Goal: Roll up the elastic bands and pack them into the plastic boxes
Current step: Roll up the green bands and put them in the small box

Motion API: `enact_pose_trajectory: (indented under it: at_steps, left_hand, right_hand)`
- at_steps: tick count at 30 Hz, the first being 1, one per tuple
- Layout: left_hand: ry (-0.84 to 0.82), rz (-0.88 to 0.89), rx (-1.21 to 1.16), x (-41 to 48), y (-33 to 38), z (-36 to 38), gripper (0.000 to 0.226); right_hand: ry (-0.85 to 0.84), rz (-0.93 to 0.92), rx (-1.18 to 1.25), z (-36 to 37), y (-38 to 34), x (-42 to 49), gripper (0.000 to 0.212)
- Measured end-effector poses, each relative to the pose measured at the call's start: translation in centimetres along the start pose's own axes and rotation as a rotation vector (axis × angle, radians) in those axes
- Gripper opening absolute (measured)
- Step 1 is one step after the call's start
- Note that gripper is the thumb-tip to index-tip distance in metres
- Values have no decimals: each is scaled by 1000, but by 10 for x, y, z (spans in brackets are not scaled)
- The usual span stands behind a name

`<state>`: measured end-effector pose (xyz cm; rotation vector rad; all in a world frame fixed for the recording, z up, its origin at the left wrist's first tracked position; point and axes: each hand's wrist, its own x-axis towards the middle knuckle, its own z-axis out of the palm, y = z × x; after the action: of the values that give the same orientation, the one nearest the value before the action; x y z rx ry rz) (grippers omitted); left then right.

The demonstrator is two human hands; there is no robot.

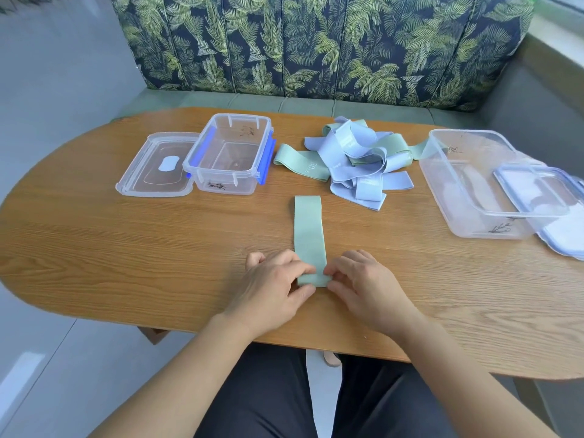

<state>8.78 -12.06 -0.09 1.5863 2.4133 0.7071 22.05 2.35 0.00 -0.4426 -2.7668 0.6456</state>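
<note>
A pale green elastic band (308, 229) lies flat on the wooden table (126, 248), running away from me. My left hand (271, 289) and my right hand (363, 286) pinch its near end from either side, where the end is folded over. A tangled pile of blue and green bands (354, 159) lies further back. A small clear plastic box (229, 153) with blue clips stands open at the back left. A larger clear box (474, 184) stands open at the right.
The small box's lid (155, 167) lies flat to its left. A second lid (537, 191) leans on the larger box's right rim, with another lid (565, 235) beneath it at the table's right edge. A leaf-patterned sofa (316, 42) stands behind the table.
</note>
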Motion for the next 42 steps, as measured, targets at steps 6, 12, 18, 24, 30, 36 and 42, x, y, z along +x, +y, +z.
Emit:
enact_pose_trajectory:
  at_steps: [6, 12, 18, 24, 30, 36, 42]
  left_hand:
    - [-11, -12, -118, 2, -2, -1, 25]
    - [-9, 13, -107, 2, -7, -1, 22]
    - [35, -13, -105, 1, -6, 1, 26]
    - [-17, -27, -61, 9, -5, -1, 25]
    - [-36, -47, -65, 10, -6, -6, 37]
    - [-41, -68, -63, 16, -12, -3, 29]
    - [-34, -69, -63, 24, -17, -4, 25]
  right_hand:
    - [-73, 1, -11, -5, 0, 8, 15]
    - [-129, 14, 1, -6, 3, 9, 16]
    - [-32, 62, 68, -4, 4, 8, 13]
    - [22, 29, 78, 2, -1, 4, 21]
    - [-7, 33, 51, 0, 1, 13, 19]
    - [-69, 37, 29, -5, 5, 24, 19]
    - [-11, 38, 32, -4, 4, 23, 26]
